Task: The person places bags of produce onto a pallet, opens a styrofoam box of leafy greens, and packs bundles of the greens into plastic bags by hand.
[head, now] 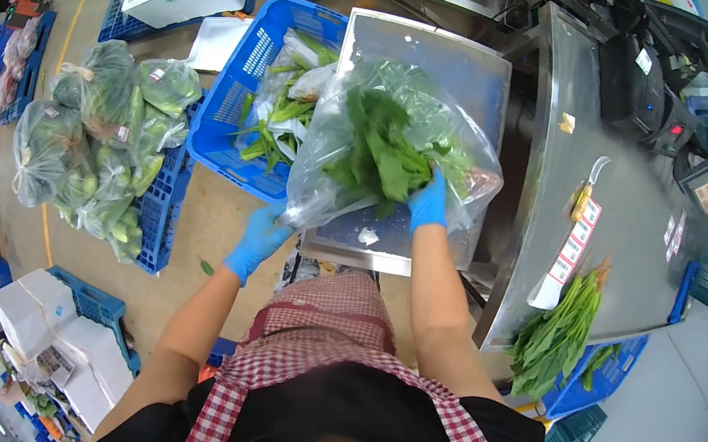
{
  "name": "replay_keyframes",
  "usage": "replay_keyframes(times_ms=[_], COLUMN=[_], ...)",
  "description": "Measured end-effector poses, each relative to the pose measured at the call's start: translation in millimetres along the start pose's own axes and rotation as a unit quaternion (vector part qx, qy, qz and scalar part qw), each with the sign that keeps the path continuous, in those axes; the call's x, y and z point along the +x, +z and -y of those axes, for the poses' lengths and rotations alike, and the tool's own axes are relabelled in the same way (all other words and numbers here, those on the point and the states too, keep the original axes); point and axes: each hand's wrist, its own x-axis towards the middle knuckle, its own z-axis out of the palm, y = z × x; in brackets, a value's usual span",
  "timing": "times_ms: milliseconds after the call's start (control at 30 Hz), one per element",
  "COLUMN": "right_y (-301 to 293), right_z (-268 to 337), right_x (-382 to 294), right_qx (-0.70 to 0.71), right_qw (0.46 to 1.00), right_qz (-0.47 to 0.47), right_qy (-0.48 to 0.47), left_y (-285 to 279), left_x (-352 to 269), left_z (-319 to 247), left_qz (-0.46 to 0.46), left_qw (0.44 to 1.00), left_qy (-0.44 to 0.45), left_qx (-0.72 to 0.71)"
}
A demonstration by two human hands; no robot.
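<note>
A large clear plastic bag (pixel 331 142) with leafy greens in and over it lies on the metal scale platform (pixel 493 91). My left hand (pixel 262 235), in a blue glove, grips the bag's near left edge. At the platform's right part, my right hand (pixel 429 201), also gloved in blue, is closed round the stems of a bunch of dark leafy greens (pixel 382 150). More greens with pinkish root ends lie inside the bag at right. Whether the held bunch is inside the bag or over its mouth, I cannot tell. The right fingertips are partly hidden.
A blue crate (pixel 222 139) with bagged greens adjoins the platform. On the steel table (pixel 569 68) at right are a hooked knife (pixel 586 190), a label strip (pixel 573 250), a leafy bunch (pixel 561 327) and a printer (pixel 627 90). Bagged vegetables (pixel 103 129) lie on a blue pallet (pixel 161 213) at left.
</note>
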Motion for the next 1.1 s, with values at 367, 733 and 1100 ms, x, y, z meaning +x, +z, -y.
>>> replay_keyframes(times_ms=[367,733,1100], right_y=[-9,40,117], right_z=[70,179,121], right_x=[-41,-148,-313], right_qx=[-0.614,-0.435,-0.591], right_qw=[0.729,0.841,0.614], right_qz=[-0.1,-0.032,0.089], right_qy=[-0.287,-0.322,-0.515], left_y=[-20,-56,-99], left_x=[40,4,-78], left_z=[-144,-147,-206], left_qz=[-0.009,-0.092,-0.073], left_qw=[0.896,0.954,0.982], left_qy=[-0.028,0.041,0.076], left_qx=[-0.442,-0.284,-0.156])
